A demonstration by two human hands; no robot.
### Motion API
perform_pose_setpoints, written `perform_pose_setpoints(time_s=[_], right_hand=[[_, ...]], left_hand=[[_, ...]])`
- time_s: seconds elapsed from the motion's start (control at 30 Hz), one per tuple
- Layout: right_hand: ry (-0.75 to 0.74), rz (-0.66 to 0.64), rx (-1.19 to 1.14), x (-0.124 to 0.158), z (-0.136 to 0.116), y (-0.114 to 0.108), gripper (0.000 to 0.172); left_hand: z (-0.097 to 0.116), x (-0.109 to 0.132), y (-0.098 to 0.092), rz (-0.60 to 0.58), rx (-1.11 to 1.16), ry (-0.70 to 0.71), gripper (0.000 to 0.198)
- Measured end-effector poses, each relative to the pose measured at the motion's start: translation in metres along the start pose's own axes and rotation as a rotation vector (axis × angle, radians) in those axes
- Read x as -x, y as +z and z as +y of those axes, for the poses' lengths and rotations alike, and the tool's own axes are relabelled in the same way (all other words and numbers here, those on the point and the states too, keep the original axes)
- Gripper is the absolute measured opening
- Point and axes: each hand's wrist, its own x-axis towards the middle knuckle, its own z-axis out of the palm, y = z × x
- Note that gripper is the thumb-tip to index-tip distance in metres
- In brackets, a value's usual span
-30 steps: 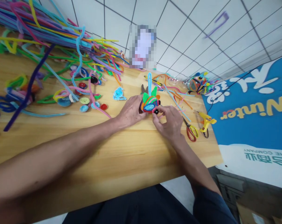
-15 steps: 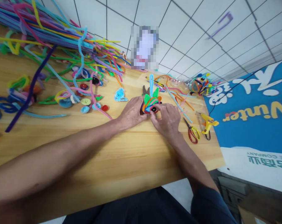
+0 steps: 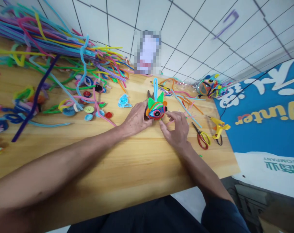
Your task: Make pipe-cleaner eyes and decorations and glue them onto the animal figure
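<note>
A small multicoloured pipe-cleaner figure (image 3: 156,108) with green ears, a tall light-blue loop and a black eye stands on the wooden table (image 3: 127,161). My left hand (image 3: 134,119) is closed round its left side and holds it upright. My right hand (image 3: 177,127) rests just to the figure's right, with its fingers loosely spread and their tips close to the figure. Nothing shows in that hand.
A big heap of long coloured pipe cleaners (image 3: 52,42) fills the far left. Small coils (image 3: 88,109) and a light-blue squiggle (image 3: 124,101) lie between. Red-handled scissors (image 3: 202,137) and a yellow glue gun (image 3: 218,125) sit right, near the table edge. A blue banner (image 3: 265,113) stands beyond.
My right hand has let go of the figure's front and drawn back a little, fingers apart. The black eye now shows on the figure. My left hand keeps its hold.
</note>
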Motion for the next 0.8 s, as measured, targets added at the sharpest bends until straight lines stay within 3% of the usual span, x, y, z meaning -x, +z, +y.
perform_pose_setpoints(time_s=[0.13,0.3,0.47,0.8], right_hand=[[0.185,0.118,-0.128,0.011,0.016,0.008,0.026],[0.422,0.081,-0.343,0.017,0.031,0.027,0.038],[0.407,0.021,-0.491,0.017,0.031,0.033,0.046],[0.344,-0.014,-0.591,0.018,0.028,0.033,0.046]], left_hand=[[0.009,0.002,-0.008,-0.042,-0.025,-0.010,0.051],[0.014,0.006,-0.014,-0.105,0.078,-0.107,0.047],[0.014,0.007,-0.012,-0.073,0.206,-0.135,0.047],[0.009,0.006,-0.011,-0.049,0.129,-0.194,0.046]])
